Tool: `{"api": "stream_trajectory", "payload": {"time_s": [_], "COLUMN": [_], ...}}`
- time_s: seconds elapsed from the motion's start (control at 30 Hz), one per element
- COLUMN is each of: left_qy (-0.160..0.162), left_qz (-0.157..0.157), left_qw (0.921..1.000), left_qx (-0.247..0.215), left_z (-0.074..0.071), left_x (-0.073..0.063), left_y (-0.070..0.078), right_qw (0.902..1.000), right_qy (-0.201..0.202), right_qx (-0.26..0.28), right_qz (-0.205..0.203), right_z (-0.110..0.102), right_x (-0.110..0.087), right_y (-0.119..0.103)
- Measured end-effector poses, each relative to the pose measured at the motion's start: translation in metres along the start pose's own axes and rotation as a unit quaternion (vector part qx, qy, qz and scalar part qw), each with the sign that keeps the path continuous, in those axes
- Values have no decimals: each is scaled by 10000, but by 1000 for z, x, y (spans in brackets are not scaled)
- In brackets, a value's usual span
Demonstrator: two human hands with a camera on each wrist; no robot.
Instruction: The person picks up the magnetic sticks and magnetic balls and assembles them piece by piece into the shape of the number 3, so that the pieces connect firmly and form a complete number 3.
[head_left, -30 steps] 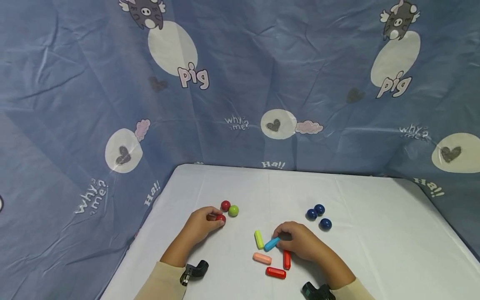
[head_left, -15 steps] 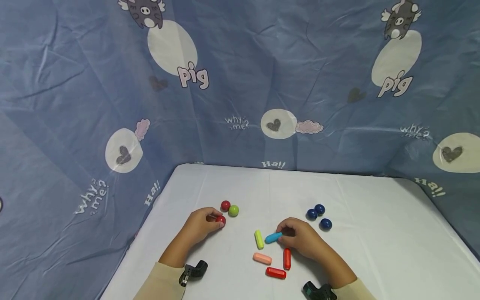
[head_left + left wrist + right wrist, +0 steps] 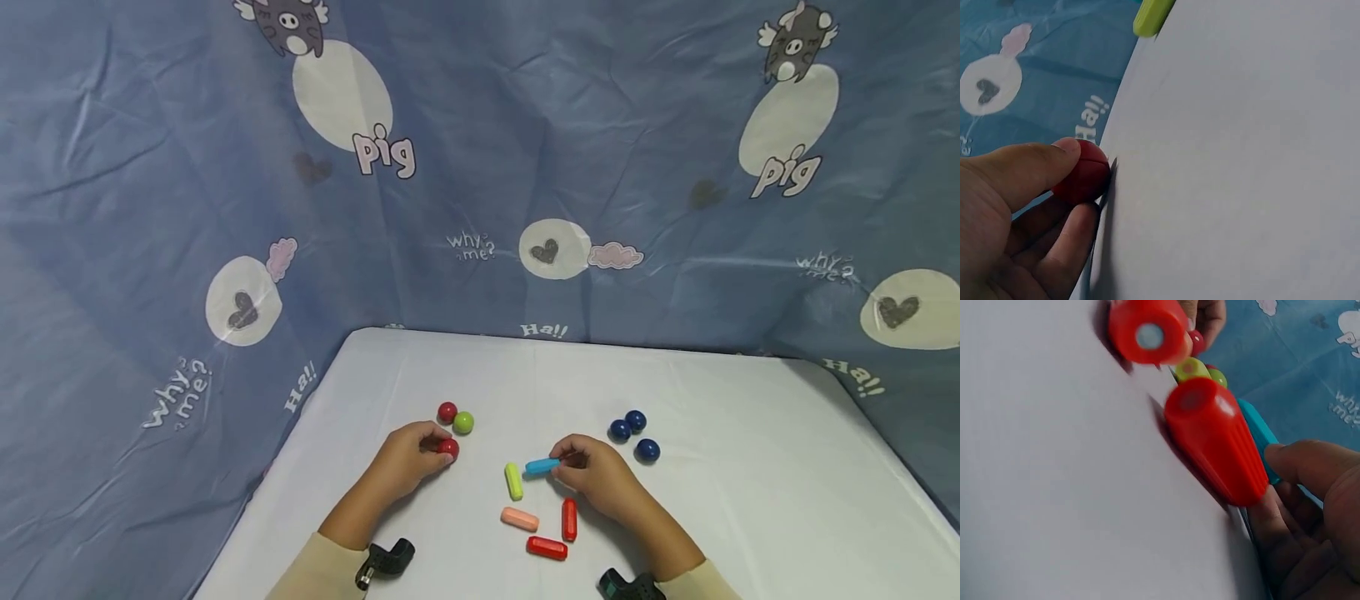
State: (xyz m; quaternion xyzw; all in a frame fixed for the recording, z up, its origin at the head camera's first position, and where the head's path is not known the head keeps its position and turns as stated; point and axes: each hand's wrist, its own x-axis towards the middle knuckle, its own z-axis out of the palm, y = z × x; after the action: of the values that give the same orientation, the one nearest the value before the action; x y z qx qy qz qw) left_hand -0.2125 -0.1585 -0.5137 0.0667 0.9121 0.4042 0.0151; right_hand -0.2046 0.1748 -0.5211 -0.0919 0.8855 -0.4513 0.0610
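The left hand (image 3: 412, 457) pinches a red ball (image 3: 448, 449), left of the yellow stick (image 3: 513, 482); the right hand (image 3: 596, 477) grips a blue stick (image 3: 541, 467) just right of it. Positioning the blue stick seems the step; moving it calls for clearing the yellow one.

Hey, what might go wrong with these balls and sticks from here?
The left hand pinches a red ball, which might roll away if let go. The light blue stick in the right hand points toward the yellow stick and could nudge it. Loose dark blue balls near that hand may roll if bumped.
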Motion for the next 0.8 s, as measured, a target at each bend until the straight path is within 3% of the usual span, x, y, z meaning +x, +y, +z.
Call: {"api": "stream_trajectory", "payload": {"time_s": [0.53,0.8], "left_qy": [-396,-619], "left_qz": [308,328], "left_qw": [9987,9975], "left_qx": [-67,-103], "left_z": [24,30], "left_x": [-1,4], "left_y": [18,23], "right_qw": [9991,9992], "right_qy": [330,209], "right_qx": [0,258], "right_qz": [256,203], "right_z": [6,8], "right_x": [4,8], "right_y": [-5,-10]}}
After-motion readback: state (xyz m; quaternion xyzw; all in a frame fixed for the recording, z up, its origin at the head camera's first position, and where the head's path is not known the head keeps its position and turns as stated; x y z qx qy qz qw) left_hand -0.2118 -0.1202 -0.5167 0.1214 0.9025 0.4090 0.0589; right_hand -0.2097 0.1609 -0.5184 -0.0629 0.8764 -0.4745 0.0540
